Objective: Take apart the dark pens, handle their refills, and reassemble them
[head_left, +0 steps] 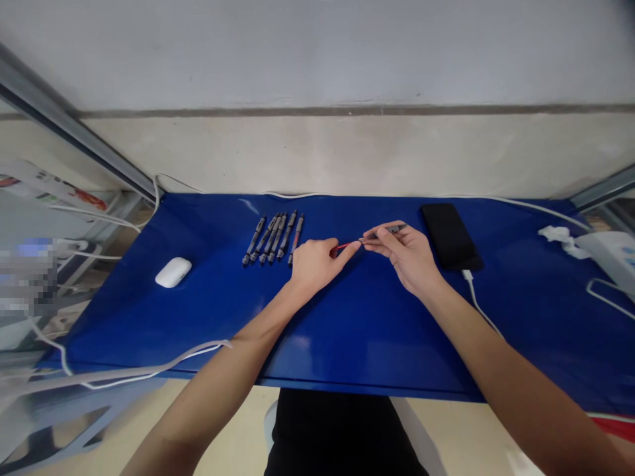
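up close, the pen (pixel 384 231) sits between both hands over the middle of the blue table (pixel 347 330), its grey barrel pinched in the fingertips of the right hand (pixel 404 254) and pointing toward the phone. a thin red refill (pixel 344 247) runs out of the barrel's near end to the left hand (pixel 315 261), whose thumb and forefinger close on the red tip. no writing on the pen can be read. just beside the left hand, toward the wall, a row of pens (pixel 274 238) lies side by side, touching or nearly so, all slanted the same way. a black phone (pixel 450 236) lies just beyond the right hand, screen dark, with a white cable (pixel 476 297) plugged into its near end. a white mouse (pixel 172 272) rests well apart on the left. the printed sheet at the far left is too blurred to read.
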A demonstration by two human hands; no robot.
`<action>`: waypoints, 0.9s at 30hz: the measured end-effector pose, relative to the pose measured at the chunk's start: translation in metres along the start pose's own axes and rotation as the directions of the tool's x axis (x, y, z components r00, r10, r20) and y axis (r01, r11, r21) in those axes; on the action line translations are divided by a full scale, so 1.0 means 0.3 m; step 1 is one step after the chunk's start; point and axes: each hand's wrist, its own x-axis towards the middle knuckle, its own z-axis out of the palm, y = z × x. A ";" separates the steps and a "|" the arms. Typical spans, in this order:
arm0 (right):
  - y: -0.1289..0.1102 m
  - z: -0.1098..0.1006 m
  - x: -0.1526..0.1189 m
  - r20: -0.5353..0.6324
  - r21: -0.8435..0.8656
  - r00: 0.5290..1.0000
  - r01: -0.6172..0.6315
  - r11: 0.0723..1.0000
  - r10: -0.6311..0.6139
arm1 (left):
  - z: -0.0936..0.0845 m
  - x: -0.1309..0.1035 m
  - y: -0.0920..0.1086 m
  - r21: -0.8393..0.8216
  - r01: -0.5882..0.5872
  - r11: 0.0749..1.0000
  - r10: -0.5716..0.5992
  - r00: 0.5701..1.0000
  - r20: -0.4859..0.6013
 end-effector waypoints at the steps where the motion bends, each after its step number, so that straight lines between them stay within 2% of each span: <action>1: 0.000 0.002 0.000 -0.005 -0.004 1.000 -0.004 1.000 0.004 | 0.000 0.000 0.000 0.003 0.000 1.000 0.000 1.000 0.003; 15: 0.013 0.013 -0.011 0.039 -0.025 0.999 -0.017 1.000 0.018 | 0.005 -0.003 0.003 0.015 0.000 1.000 -0.001 1.000 0.017; 23: 0.024 0.028 -0.013 0.037 -0.070 0.998 -0.046 0.996 0.049 | 0.009 -0.019 0.019 -0.019 -0.149 0.989 0.150 0.980 0.130; 27: 0.029 0.034 -0.017 0.075 -0.110 0.994 -0.075 0.991 0.084 | 0.010 -0.026 0.029 -0.028 -0.164 0.986 0.167 0.971 0.171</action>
